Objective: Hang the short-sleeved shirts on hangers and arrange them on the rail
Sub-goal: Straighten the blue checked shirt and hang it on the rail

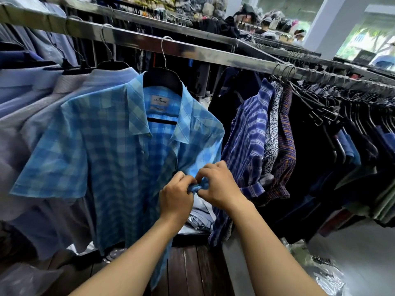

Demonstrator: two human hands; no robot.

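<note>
A light-blue checked short-sleeved shirt point(111, 150) hangs on a black hanger point(162, 79) whose wire hook sits over the metal rail point(192, 51). Its collar is spread open, showing a white label. My left hand point(176, 196) and my right hand point(217, 184) meet at the shirt's front, about chest height. Both pinch the blue fabric of the front edges between fingers and thumb. The bit of cloth between them is bunched, and the button itself is hidden.
Pale lilac and white shirts point(32, 99) hang close on the left. On the right hang a purple striped shirt point(250, 135), patterned shirts and dark garments point(320, 146). A dark wooden surface point(192, 270) with folded clothes lies below. People stand far back.
</note>
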